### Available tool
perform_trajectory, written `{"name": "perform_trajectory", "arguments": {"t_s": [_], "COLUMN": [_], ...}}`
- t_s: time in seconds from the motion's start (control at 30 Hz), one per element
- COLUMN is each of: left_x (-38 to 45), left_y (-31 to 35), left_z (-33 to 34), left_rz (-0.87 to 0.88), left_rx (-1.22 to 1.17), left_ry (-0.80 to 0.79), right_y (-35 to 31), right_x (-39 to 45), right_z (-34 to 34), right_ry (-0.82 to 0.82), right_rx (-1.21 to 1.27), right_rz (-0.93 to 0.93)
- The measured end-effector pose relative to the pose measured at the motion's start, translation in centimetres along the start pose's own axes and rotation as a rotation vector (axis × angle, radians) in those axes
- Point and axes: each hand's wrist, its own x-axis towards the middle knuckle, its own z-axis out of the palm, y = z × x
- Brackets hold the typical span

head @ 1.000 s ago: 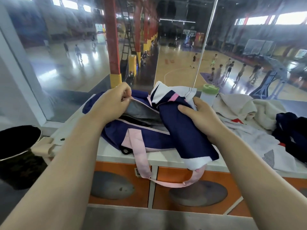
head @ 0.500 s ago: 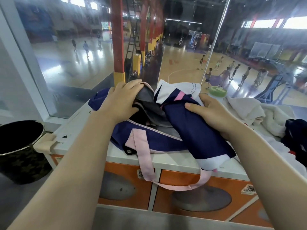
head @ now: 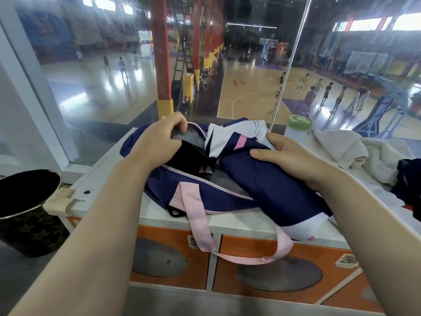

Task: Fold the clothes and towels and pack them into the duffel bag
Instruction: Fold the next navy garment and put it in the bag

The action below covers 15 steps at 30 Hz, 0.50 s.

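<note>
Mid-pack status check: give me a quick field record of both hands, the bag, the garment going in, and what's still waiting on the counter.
left hand: grips the far edge of the duffel bag's opening, holding it apart
right hand: grips the folded navy garment
duffel bag: navy with pink trim, on the white counter, zip open, pink strap hanging over the front edge
folded navy garment: white and pink panels, far end at the opening, near end overhanging the counter edge
waiting: cream towel, dark clothes at right
nearby: green-lidded bottle, black bin
</note>
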Motion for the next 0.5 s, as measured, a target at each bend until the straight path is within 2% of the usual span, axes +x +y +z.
{"name": "perform_trajectory", "arguments": {"t_s": [0.17, 0.37, 0.43, 0.5], "left_x": [1.2, 1.5, 1.4, 1.5], "left_y": [0.0, 1.1, 1.5, 1.6], "left_z": [-0.6, 0.3, 0.3, 0.2], "left_rz": [-0.027, -0.104, -0.077, -0.041], "left_rx": [0.000, -0.047, -0.014, -0.025], "left_ry": [0.109, 0.234, 0.240, 0.244], "right_y": [-0.7, -0.8, -0.8, -0.5], "right_x": [-0.1, -0.4, 0.0, 0.6], "right_z": [-0.4, 1.3, 1.8, 2.4], "right_ry": [-0.279, -0.586, -0.584, -0.509], "right_rx": [-0.004, -0.131, -0.147, -0.160], "right_rz": [0.037, 0.082, 0.084, 0.100]}}
